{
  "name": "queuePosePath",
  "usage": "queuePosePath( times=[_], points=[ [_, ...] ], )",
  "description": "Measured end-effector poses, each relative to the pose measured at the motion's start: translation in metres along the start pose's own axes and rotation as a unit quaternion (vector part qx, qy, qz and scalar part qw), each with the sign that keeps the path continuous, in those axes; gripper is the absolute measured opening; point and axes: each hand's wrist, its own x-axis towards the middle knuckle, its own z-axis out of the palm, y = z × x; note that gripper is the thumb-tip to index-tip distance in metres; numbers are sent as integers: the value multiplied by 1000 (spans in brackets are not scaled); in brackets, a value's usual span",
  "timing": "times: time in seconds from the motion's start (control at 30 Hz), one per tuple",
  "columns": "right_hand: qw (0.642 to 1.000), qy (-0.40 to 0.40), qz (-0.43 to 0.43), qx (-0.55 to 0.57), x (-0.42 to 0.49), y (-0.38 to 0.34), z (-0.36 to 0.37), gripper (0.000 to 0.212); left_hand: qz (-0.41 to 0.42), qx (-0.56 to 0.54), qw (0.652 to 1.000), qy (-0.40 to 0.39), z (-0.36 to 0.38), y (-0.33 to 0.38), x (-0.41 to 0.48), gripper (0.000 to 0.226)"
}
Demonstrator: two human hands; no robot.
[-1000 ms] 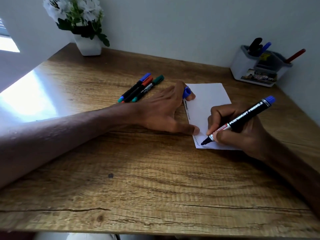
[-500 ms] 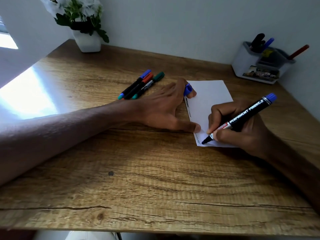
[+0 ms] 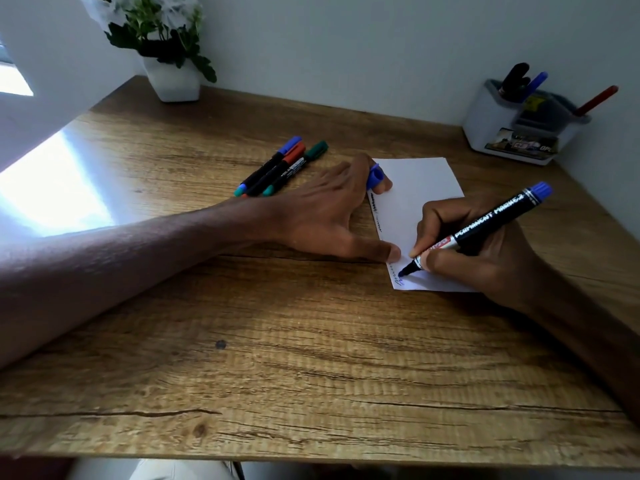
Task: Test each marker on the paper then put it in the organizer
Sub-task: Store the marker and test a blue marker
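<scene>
Right hand (image 3: 485, 268) gripping blue marker (image 3: 491, 220) labelled PERMANENT MARKER, tip on paper (image 3: 415, 188), left hand (image 3: 322, 216) flat, pinching blue cap (image 3: 374, 174).

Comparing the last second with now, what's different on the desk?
The right hand has drawn a blue scribble with the blue permanent marker at the paper's near left corner, where none showed before. Unchanged: the left hand pins the paper, blue cap between its fingers; three markers lie beside it; organizer untouched.
</scene>
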Motion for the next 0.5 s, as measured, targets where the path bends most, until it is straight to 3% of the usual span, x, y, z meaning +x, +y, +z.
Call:
queuePosePath(
  times=[0.5],
  points=[
    [1000, 21, 11, -10, 2, 1, 1, 19, -20, -8, 1000, -15, -3, 4, -2, 98]
  ],
)
